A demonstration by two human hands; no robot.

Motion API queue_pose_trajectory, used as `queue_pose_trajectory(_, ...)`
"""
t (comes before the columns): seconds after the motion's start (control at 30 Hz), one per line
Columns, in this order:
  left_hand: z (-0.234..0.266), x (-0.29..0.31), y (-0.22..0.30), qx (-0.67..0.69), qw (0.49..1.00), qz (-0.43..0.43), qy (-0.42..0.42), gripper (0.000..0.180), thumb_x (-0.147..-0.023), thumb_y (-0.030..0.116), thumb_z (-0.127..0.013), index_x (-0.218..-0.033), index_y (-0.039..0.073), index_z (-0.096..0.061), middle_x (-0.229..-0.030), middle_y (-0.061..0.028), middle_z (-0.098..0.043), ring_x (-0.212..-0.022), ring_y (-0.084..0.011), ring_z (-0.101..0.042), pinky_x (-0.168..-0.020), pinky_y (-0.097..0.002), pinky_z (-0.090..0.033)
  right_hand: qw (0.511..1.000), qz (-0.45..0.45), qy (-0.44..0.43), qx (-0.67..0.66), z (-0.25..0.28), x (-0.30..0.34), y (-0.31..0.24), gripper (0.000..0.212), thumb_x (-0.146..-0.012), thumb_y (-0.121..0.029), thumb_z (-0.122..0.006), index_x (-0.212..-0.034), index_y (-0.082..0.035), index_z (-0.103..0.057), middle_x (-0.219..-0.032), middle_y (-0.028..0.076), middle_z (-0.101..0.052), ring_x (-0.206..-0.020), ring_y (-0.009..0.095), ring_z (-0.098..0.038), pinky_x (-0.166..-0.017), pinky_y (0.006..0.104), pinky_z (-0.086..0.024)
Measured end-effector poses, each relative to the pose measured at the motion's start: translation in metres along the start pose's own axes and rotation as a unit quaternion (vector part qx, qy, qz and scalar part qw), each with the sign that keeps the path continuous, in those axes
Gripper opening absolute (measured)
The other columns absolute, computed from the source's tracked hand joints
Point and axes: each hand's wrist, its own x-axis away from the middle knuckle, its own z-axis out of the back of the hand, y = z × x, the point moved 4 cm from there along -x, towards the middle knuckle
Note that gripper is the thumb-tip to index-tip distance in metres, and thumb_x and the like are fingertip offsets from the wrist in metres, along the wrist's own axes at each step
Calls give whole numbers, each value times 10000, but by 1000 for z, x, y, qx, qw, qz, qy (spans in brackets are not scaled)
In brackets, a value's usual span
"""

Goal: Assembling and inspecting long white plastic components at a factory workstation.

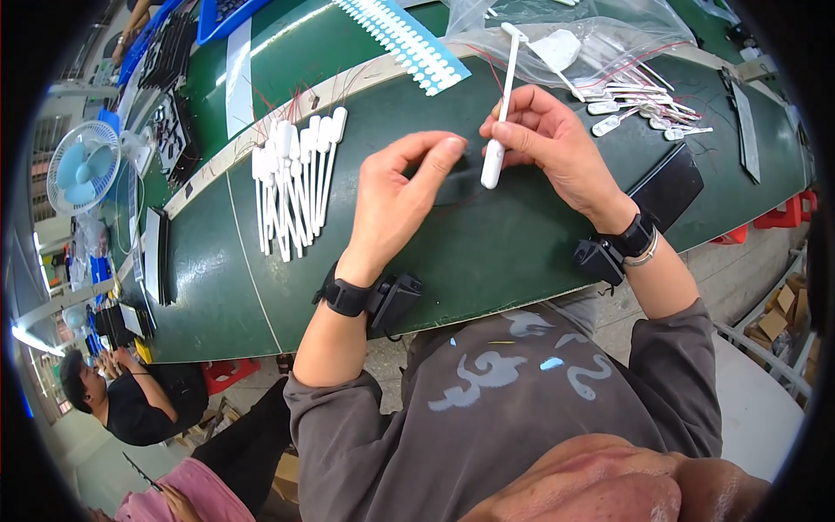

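A slim white plastic stick with a thicker rounded end is held nearly upright between the thumb and fingers of my right hand. The rounded end points toward me. To its left, my left hand is closed in a pinch, apart from the stick; what it pinches, if anything, is too small to make out. A bundle of similar white sticks with thin red wires lies left of my hands. More white pieces with red wires lie loosely at the right.
A blue sheet of white stickers and a clear plastic bag lie beyond my hands on the green table. A black flat piece lies beside my right wrist. Far left are a fan and a seated person.
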Motion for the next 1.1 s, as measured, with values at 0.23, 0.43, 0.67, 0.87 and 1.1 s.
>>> queue_pose_trajectory(0.23, -4, -1, 2, 139, 987, 74, 16, 286, -953, 257, -626, -1080, 9, -691, -859, -25, -659, -721, -65, -577, -646, -231, -501, 995, -68, -74, 6, -9, 2, 4, 192, -925, -145, -649, -1062, -47, -557, -973, 25, -634, -853, 91, -647, -759, 234, -536)
queue_pose_trajectory(0.43, 1, -5, -8, 333, 930, 156, 10, 298, -944, 267, -640, -1099, 17, -683, -861, -25, -630, -665, -66, -547, -609, -229, -496, 980, -122, -150, 46, -17, 6, 10, 184, -913, -130, -660, -1038, -34, -565, -919, 13, -625, -823, 75, -635, -731, 212, -516)
queue_pose_trajectory(0.67, 7, -5, -6, 319, 938, 131, 28, 285, -943, 251, -642, -1088, 8, -678, -871, -22, -630, -661, -59, -540, -591, -227, -489, 983, -126, -125, 46, -17, 5, 9, 190, -909, -141, -668, -1023, -27, -565, -870, -1, -616, -776, 67, -623, -698, 196, -493)
queue_pose_trajectory(0.87, 9, -5, -8, 300, 945, 118, 63, 259, -938, 221, -649, -1085, 11, -677, -834, -22, -629, -613, -54, -527, -548, -219, -476, 982, -133, -123, 52, -16, 6, 9, 190, -912, -144, -663, -1028, -28, -566, -877, -2, -616, -784, 60, -620, -698, 191, -491)
queue_pose_trajectory(1.1, 13, -2, 6, 59, 988, 6, 141, 215, -942, 196, -639, -853, 1, -630, -711, 3, -569, -552, -37, -478, -473, -204, -421, 987, -113, -95, 66, -11, 4, 5, 179, -920, -142, -651, -1028, -28, -566, -877, -7, -607, -778, 57, -619, -694, 186, -490)
